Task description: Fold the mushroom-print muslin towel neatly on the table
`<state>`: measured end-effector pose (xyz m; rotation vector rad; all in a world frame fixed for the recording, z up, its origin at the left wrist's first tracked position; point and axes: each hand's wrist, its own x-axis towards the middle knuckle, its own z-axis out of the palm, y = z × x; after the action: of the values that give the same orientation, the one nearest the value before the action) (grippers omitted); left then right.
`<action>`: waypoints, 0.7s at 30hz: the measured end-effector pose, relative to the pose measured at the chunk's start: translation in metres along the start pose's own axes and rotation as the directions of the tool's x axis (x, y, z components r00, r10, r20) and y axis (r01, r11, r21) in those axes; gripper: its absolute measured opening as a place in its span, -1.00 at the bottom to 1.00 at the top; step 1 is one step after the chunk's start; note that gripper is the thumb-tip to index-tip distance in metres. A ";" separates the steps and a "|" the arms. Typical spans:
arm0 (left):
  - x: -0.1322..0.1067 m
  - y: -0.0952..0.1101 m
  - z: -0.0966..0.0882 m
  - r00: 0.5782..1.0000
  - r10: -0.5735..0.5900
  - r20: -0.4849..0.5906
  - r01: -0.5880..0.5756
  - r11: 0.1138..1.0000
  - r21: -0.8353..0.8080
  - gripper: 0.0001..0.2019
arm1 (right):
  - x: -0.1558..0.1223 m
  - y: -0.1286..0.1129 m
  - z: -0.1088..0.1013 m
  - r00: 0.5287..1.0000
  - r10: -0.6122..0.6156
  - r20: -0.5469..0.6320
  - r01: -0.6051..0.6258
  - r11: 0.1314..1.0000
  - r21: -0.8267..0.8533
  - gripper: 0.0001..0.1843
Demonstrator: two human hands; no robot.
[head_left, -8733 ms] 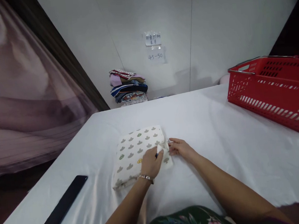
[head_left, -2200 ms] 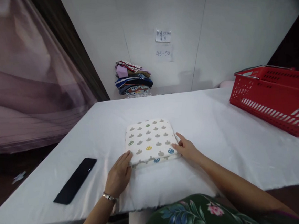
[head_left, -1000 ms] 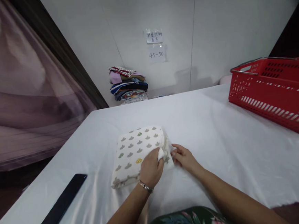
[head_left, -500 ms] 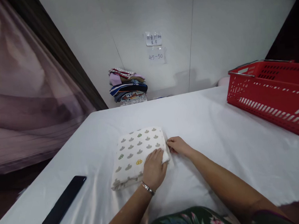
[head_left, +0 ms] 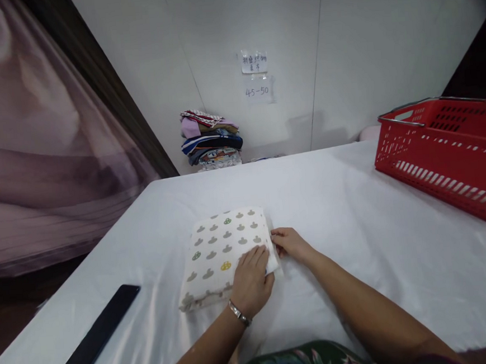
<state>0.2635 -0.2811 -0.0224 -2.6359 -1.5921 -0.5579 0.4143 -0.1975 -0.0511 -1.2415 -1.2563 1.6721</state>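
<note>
A white cloth (head_left: 214, 246) with grey, green and yellow mushroom prints lies folded into a thick rectangle on the white-covered table (head_left: 324, 198). My left hand (head_left: 252, 274) rests flat on its near right corner, fingers extended. At the cloth's right edge, my right hand (head_left: 292, 244) pinches the edge layers between thumb and fingers. A silvery band circles my left wrist.
A black flat board (head_left: 103, 329) lies at the left front of the table. To the right stands a red plastic basket (head_left: 443, 158) with metal handles. Stacked folded fabrics (head_left: 212, 142) sit by the wall, and a pink curtain (head_left: 47, 152) hangs at left.
The cloth's right edge lies flatter, with the bunched corner under my left fingers smoothed. Both hands have shifted only slightly, and the view has turned a little to the left.
</note>
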 end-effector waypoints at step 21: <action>0.002 -0.006 -0.010 0.991 0.129 -0.036 -0.128 0.991 0.030 -0.53 | 0.020 -0.033 0.007 1.000 0.012 -0.028 -0.019 0.971 -0.237 -0.56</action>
<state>0.2563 -0.2779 -0.0136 -2.6667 -1.3967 -0.5719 0.4006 -0.1717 -0.0249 -1.4123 -1.4668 1.5440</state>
